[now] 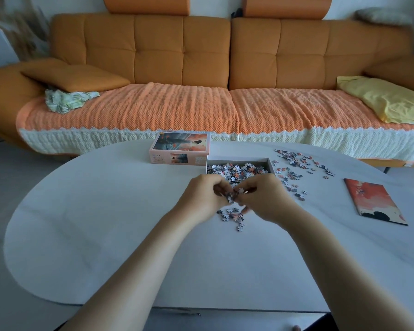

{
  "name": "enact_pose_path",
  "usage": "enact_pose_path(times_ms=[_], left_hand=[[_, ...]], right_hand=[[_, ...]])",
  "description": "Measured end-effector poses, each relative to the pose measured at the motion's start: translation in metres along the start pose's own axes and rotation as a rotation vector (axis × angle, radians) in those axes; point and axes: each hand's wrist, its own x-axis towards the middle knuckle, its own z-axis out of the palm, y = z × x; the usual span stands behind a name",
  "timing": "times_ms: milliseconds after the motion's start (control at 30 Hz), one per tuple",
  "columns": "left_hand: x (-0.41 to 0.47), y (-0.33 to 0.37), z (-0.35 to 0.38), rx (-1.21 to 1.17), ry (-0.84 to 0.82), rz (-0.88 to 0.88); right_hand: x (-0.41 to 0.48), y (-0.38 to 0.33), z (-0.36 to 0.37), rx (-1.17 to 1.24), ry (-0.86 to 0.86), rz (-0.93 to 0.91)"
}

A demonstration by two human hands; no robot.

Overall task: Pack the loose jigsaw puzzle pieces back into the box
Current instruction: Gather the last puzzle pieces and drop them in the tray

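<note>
**Jigsaw pieces gathered up at the worktop**

Centre of the frame: left hand and right hand close together above the white worktop, fingers curled round a clump of puzzle pieces. Just below, a small heap of loose pieces. Behind the hands, the open box, part filled; scattered pieces to its right, lid to its left.

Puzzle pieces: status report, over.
Left hand, right hand both pinching pieces above the table. Box open, partly filled. Loose pieces lie right of box and under hands. Nothing in the way.
</note>
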Motion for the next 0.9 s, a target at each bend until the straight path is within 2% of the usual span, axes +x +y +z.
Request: enact_pose_path(times_ms=[200, 267, 400, 500, 633, 767, 900], left_hand=[[0.03, 0.01, -0.003, -0.092, 0.146, 0.035], [0.035, 0.006, -0.002, -0.034, 0.165, 0.05], [0.039, -0.011, -0.003, 0.14, 0.18, 0.118], [0.038, -0.012, -0.006, 0.157, 0.166, 0.183], [0.028, -0.015, -0.005, 0.41, 0.05, 0.288], [0.02, -0.017, -0.002, 0.536, -0.102, 0.259], [0.012, -0.022, -0.005, 0.475, 0.022, 0.341]], right_hand=[[0.027, -0.004, -0.007, 0.122, 0.212, -0.052], [0.037, 0.002, -0.007, 0.099, 0.257, -0.077], [0.046, 0.019, -0.01, -0.146, 0.222, -0.091], [0.046, 0.021, -0.013, -0.177, 0.22, -0.099], [0.037, 0.018, -0.007, -0.284, 0.162, -0.202], [0.028, 0.019, -0.002, -0.405, 0.017, -0.261], [0.026, 0.029, -0.009, -0.419, 0.063, -0.278]])
